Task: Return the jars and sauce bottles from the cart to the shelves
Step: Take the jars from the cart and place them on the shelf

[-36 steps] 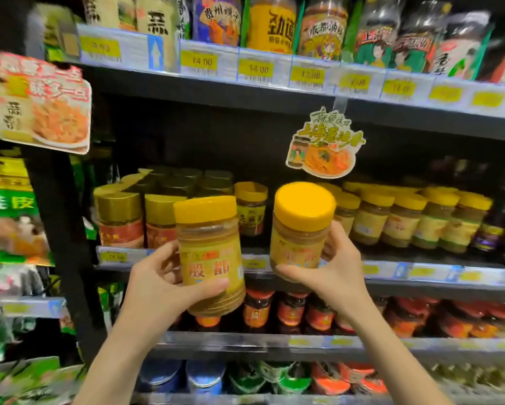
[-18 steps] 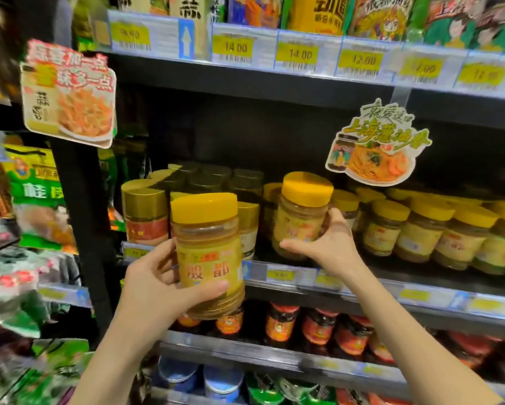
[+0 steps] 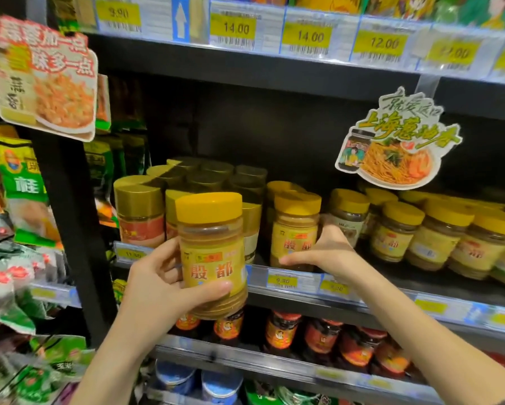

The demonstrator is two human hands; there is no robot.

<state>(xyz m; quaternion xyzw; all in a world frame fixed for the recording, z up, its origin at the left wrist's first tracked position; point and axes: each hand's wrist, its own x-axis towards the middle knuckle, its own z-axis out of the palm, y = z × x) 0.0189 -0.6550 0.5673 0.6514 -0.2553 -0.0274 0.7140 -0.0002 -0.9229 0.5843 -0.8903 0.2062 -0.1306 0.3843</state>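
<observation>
On shelf [image 3: 385, 298], right hand [image 3: 330, 252] grips jar [image 3: 293, 229]

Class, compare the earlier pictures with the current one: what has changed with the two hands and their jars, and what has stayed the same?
The right hand moved the right jar away from the camera, from in front of the shelf onto it, beside the other yellow-lidded jars; the hand still grips it. The left hand keeps holding the left jar in front of the shelf, unchanged.

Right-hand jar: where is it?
Head view, centre: the jar stands on the middle shelf, right hand gripping it, just right of the gold-lidded jars.
</observation>
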